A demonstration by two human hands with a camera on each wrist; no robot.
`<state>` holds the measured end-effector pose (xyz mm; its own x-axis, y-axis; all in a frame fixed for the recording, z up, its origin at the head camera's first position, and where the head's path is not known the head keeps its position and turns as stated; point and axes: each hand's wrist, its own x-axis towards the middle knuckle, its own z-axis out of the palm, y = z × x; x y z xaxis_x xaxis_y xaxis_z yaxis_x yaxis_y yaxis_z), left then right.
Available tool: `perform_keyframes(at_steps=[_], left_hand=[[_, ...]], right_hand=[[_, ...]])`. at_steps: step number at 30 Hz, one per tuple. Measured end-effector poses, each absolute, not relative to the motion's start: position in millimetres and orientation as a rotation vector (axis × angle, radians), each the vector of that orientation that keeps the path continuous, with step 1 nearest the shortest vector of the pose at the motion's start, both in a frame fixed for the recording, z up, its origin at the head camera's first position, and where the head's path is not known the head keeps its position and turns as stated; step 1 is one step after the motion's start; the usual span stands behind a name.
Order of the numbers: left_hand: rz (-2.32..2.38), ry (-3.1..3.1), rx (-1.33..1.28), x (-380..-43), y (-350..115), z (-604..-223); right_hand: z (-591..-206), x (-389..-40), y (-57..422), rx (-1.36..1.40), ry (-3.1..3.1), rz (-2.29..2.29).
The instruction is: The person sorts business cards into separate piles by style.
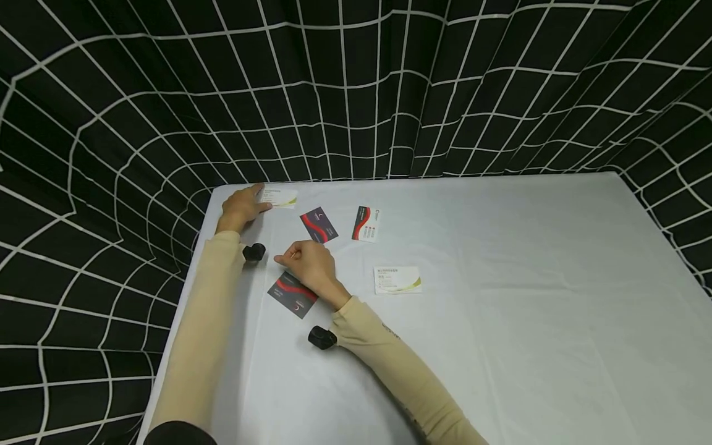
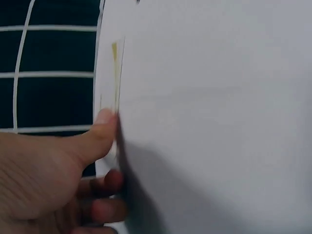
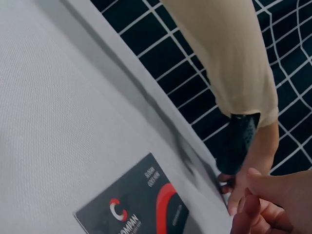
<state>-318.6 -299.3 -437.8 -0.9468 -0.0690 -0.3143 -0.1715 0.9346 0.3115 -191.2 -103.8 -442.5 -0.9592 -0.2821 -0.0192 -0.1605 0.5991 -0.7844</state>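
My left hand [image 1: 240, 207] is at the table's far left corner, holding a white business card [image 1: 282, 198] with a yellow-green stripe by its left end. In the left wrist view the thumb [image 2: 100, 129] lies on this card, seen almost edge-on. Loosely curled, my right hand [image 1: 311, 262] hovers above a dark grey business card [image 1: 289, 296] with a red wave, partly covering it in the head view. Nothing shows between the right fingers. Another dark card [image 1: 319, 225] with a red band lies just beyond that hand.
To the right of the dark cards lies a black, red and white business card [image 1: 367, 224]. Nearer me is a second white card [image 1: 397, 280] with a yellow-green stripe. All rest on a white-covered table [image 1: 528, 296], bordered by a black curtain [image 1: 356, 93] with white grid lines.
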Motion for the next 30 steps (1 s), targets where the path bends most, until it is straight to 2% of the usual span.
perform_keyframes(at_steps=[7, 15, 20, 25, 30], left_hand=[[0.454, 2.789, -0.109, -318, -308, -431], [0.537, 2.707, -0.129, -312, -310, -424], [0.527, 2.689, -0.081, -302, -320, -418], [0.609, 2.749, 0.004, -291, -322, -427], [0.686, 2.844, 0.033, -279, -317, -440]], right_hand=[[-444, -192, -106, -0.371, 2.662, -1.252], [-442, -212, -105, -0.322, 2.732, -1.216], [-437, -221, -122, -0.343, 2.845, -1.105], [-436, -228, -135, -0.405, 2.96, -0.883], [-451, -244, -144, -0.31, 2.943, -0.871]])
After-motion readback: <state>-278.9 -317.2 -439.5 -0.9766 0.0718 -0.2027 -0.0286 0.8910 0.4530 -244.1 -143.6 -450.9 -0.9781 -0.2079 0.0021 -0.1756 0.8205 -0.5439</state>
